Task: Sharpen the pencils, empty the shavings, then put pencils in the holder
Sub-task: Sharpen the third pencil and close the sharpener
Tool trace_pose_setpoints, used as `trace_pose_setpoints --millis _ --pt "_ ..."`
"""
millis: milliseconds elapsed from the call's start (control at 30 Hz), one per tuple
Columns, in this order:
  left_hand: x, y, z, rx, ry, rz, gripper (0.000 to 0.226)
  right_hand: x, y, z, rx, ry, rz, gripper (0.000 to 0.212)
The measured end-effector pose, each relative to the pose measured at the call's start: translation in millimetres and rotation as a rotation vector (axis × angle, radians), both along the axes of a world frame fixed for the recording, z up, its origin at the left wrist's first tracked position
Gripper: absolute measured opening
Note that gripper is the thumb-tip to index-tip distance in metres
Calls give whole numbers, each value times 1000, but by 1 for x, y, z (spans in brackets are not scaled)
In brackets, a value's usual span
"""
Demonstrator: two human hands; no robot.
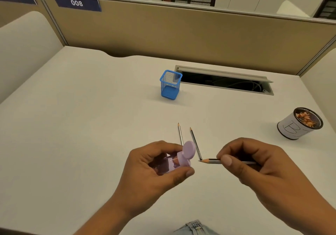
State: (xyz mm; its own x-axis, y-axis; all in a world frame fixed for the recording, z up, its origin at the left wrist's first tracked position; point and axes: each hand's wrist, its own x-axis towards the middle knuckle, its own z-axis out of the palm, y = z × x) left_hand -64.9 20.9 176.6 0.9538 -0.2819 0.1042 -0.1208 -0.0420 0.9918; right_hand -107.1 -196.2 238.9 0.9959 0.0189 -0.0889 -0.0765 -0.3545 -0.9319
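At lower centre, the right hand (254, 163) pinches a sharpened pencil (211, 161), its tip facing the lilac sharpener (180, 159) gripped by the left hand (156, 165). Two pencils (195, 142) lie on the white desk (91, 125). A blue mesh holder (170, 85) stands mid-frame; partition labels (77, 3) read 007 and 008.

Both forearms reach in from the lower edge, hands hovering side by side above the desk. The left hand (160, 163) curls palm-inward, fingers and thumb wrapped closed. The right hand (254, 163) pinches with thumb and forefinger, remaining fingers folded under.
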Motion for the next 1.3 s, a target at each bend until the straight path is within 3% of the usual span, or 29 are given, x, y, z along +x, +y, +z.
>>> trace_pose_setpoints --millis 267,500,667,800,900,967,1033,1133,1167,1200,1233,1300 --pt "0 -1 6 50 -80 -44 26 2 6 -1 -94 -81 30 24" --pt "1 -2 10 139 -138 -93 27 8 3 -4 -346 -345 195 4" --pt "1 -2 12 84 -48 -95 27 12 -4 -9 -508 -499 306 16" --pt "0 -2 13 -39 69 -183 21 18 -8 -11 -783 -696 376 24" --pt "0 -2 14 -37 34 -174 17 21 -5 -5 -907 -785 430 34" --pt "0 -2 13 24 -112 -150 17 19 -3 -2 -898 -743 474 35" --pt "1 -2 10 86 -338 -125 19 13 1 0 -770 -543 478 29" --pt "0 -2 1 200 -666 -134 22 11 4 0 -269 115 290 35" --pt "-2 -3 -2 222 -719 -142 24 12 4 -1 -144 349 219 36" --pt "-2 -3 -4 220 -720 -145 24 12 4 0 -113 455 219 35" --pt "-2 -4 -5 200 -675 -142 24 12 2 0 -168 447 246 35" --pt "-3 -5 -2 146 -496 -133 20 11 1 1 -318 203 336 37"
